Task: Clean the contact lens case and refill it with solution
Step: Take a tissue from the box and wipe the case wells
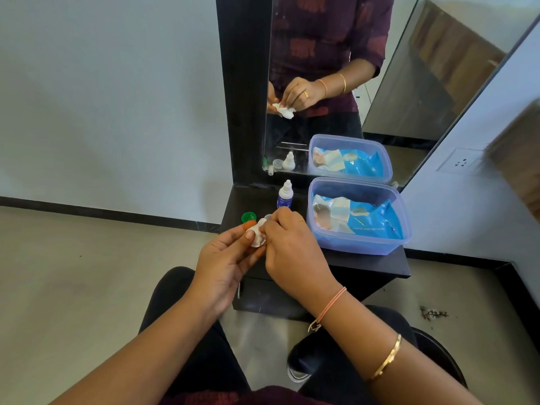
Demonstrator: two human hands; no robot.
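My left hand [225,258] pinches a small white contact lens case [257,235] between thumb and fingers, above the front left corner of the black shelf [380,264]. My right hand [292,247] is closed over the case from the right, pressing a bit of white tissue onto it; most of the case is hidden. A green cap [248,217] lies on the shelf just behind my left fingers. A clear cap [268,216] peeks out behind my right fingers. The small white solution bottle [285,195] with a blue label stands upright behind my hands.
A clear blue plastic box [362,247] holding a blue wipes pack [371,220] fills the shelf's right side. A mirror [409,83] in a black frame rises behind the shelf. My knees and a dark stool are below. A wall socket [461,162] is at right.
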